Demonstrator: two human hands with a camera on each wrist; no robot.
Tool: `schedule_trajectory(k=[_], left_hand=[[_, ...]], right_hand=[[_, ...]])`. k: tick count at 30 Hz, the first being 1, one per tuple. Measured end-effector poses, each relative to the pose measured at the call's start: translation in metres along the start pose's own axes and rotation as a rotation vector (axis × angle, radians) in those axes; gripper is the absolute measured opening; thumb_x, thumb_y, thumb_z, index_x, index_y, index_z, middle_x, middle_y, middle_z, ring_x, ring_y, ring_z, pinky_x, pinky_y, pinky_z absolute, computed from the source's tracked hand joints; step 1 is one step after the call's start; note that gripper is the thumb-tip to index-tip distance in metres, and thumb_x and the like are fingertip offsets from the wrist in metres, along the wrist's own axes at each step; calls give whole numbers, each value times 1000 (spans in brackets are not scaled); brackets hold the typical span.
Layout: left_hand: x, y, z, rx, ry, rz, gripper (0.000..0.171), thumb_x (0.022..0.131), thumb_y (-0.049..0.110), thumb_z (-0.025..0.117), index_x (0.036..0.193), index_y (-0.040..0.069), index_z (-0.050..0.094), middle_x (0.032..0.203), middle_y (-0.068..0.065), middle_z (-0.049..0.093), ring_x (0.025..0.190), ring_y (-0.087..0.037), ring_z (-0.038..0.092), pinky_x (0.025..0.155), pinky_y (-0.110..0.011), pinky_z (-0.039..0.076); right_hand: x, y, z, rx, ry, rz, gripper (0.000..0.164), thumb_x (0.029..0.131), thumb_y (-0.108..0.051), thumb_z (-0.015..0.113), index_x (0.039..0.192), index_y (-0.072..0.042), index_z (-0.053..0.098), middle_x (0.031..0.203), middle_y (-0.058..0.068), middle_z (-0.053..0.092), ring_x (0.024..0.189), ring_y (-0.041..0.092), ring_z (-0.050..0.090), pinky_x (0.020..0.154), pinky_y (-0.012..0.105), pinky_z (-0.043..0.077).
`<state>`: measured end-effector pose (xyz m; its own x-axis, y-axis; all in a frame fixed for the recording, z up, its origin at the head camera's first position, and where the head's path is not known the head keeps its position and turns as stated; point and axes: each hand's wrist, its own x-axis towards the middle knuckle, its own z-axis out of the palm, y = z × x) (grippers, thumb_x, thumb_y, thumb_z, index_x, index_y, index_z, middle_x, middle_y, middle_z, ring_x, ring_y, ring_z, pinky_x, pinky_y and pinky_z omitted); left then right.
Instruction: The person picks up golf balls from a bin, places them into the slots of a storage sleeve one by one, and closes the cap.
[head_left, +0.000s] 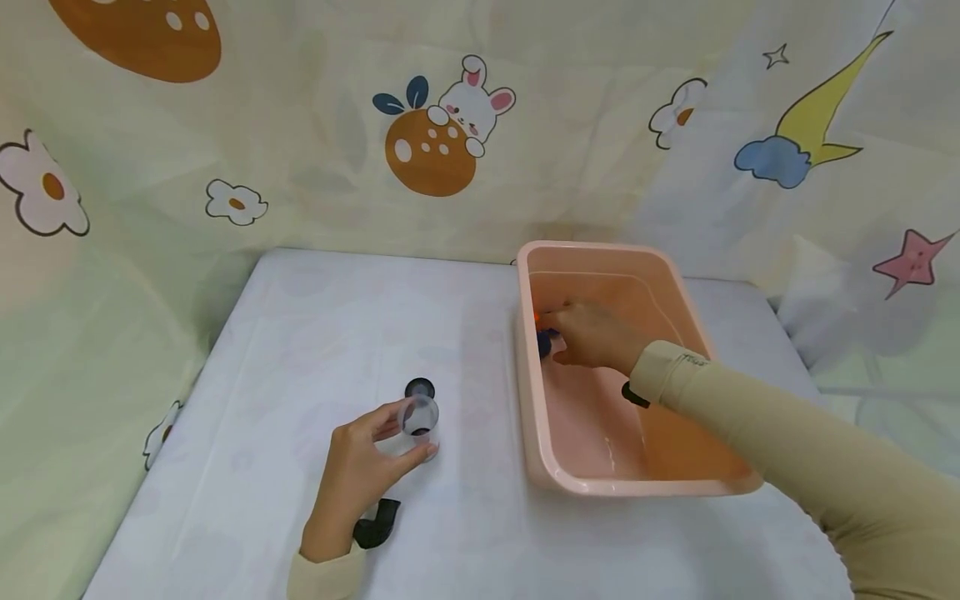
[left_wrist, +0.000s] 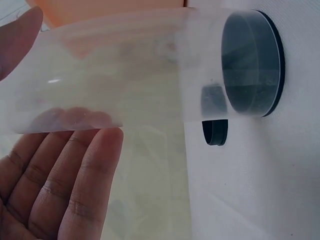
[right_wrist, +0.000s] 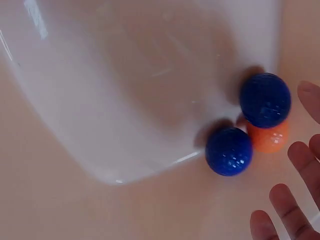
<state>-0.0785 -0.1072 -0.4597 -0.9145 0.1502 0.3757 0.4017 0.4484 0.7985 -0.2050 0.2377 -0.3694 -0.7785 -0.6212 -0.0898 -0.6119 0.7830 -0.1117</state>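
Note:
My left hand [head_left: 365, 457] grips a clear plastic tube [left_wrist: 125, 70] between thumb and fingers. The tube stands upright on the table, its mouth facing up and a black base [left_wrist: 256, 65] at its lower end. Just behind it on the table lies a round black cap [head_left: 419, 387]. My right hand [head_left: 592, 335] reaches down inside the pink basin [head_left: 529, 400], near its left wall. In the right wrist view its spread fingers [right_wrist: 290, 210] are beside two blue balls [right_wrist: 265, 100] and an orange ball [right_wrist: 268, 138], with nothing held between them.
The basin stands on the right part of the white-covered table [head_left: 337, 317], and the right forearm crosses its right rim. A patterned cloth [head_left: 585, 125] hangs behind the table and along the sides.

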Motion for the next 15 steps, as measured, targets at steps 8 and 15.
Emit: schedule_trajectory(k=[8, 15], left_hand=[[-1, -2, 1, -4, 2, 14, 59, 69, 2, 102, 122, -3, 78, 108, -15, 81, 94, -32, 80, 82, -30, 67], [0, -1, 0, -2, -4, -1, 59, 69, 2, 102, 122, -3, 77, 109, -16, 81, 94, -33, 80, 82, -34, 68]], right_hand=[[1, 10, 16, -54, 84, -98, 34, 75, -4, 96, 101, -10, 75, 82, 2, 66, 76, 26, 54, 73, 43, 54], [8, 14, 31, -119, 118, -92, 46, 71, -6, 99, 109, -4, 74, 95, 11, 72, 82, 31, 64, 77, 53, 60]])
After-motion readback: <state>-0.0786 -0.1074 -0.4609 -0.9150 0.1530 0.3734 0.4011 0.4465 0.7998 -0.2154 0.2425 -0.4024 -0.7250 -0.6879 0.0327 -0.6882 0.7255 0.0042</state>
